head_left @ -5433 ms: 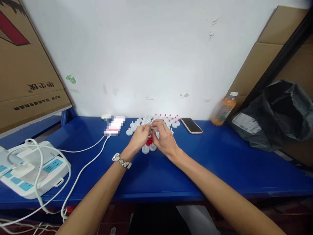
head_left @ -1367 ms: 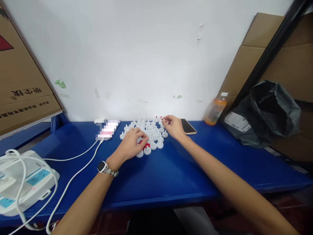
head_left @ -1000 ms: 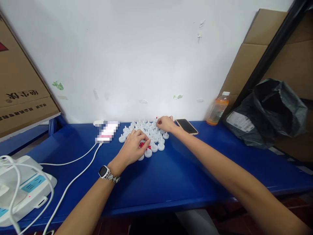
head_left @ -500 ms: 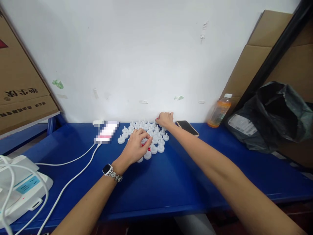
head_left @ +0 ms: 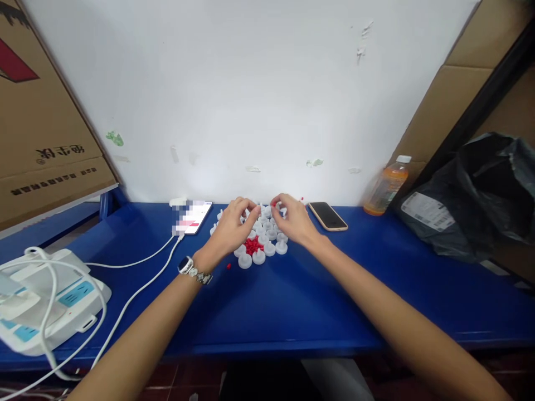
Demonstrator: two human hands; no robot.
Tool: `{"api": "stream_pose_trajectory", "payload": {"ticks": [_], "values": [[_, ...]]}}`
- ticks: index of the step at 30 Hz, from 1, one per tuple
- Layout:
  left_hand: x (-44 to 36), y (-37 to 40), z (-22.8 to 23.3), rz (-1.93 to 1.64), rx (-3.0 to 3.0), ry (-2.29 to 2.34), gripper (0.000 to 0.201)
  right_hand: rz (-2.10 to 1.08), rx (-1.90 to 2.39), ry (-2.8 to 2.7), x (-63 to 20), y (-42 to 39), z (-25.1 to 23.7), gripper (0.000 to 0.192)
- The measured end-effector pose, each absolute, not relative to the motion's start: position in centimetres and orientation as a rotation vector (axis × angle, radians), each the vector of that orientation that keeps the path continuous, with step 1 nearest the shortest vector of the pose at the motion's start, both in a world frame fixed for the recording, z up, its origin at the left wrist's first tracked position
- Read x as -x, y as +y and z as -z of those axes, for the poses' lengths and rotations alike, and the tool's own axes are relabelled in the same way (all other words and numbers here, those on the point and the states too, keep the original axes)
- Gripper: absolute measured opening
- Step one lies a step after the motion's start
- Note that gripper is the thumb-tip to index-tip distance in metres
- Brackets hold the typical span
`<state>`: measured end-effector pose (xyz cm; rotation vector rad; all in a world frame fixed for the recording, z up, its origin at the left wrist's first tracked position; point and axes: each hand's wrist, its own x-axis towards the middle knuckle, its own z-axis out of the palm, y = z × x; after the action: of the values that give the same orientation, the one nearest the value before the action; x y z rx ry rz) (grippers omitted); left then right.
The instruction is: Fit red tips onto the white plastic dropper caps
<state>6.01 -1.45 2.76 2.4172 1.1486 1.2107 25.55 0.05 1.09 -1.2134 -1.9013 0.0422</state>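
Observation:
White plastic caps with thin nozzles (head_left: 281,247) stand close together near the wall on the blue table (head_left: 292,301). A heap of small red pieces (head_left: 252,245) lies among them. Over the left side of the group is my left hand (head_left: 232,225), thumb and index finger pinched together; what they hold, if anything, is unclear. My right hand (head_left: 294,218) reaches over the right side, fingers closed, with a small red piece (head_left: 273,204) at the fingertips. Both hands' fingertips are close to each other and hide some caps.
A charging phone (head_left: 199,217) lies left, a dark-screened phone (head_left: 328,216) right. Beyond are an orange drink bottle (head_left: 385,186) and a black plastic bag (head_left: 463,206). A white power strip (head_left: 62,301) with cables sits at left. One loose red piece (head_left: 228,266) lies in front.
My right hand has drawn back from the wall toward my left hand. My left hand has lifted off the red heap, which now shows. The view has shifted slightly.

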Motion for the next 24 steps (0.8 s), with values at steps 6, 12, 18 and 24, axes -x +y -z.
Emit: {"api": "stream_pose_trajectory", "payload": {"ticks": [6,12,18,24], "values": [[-6.3,-1.6,-2.4,-0.941,-2.852,1.123,0.026,-0.385,1.064,-1.858,-23.1,-3.8,0.4,0.013],[-5.2,-2.4,-1.9,-0.858,-2.934,1.09,0.035,-0.499,1.002,-1.69,-22.1,-4.9,0.1,0.016],[-5.3,-2.4,-1.5,-1.083,-2.619,1.01,0.037,-0.296,1.034,-1.768,-22.8,-5.6,-0.2,0.01],[-3.2,-0.9,-1.0,-1.189,-2.336,1.238,0.04,-0.101,1.176,-1.632,-25.6,-4.6,-0.2,0.012]]}}
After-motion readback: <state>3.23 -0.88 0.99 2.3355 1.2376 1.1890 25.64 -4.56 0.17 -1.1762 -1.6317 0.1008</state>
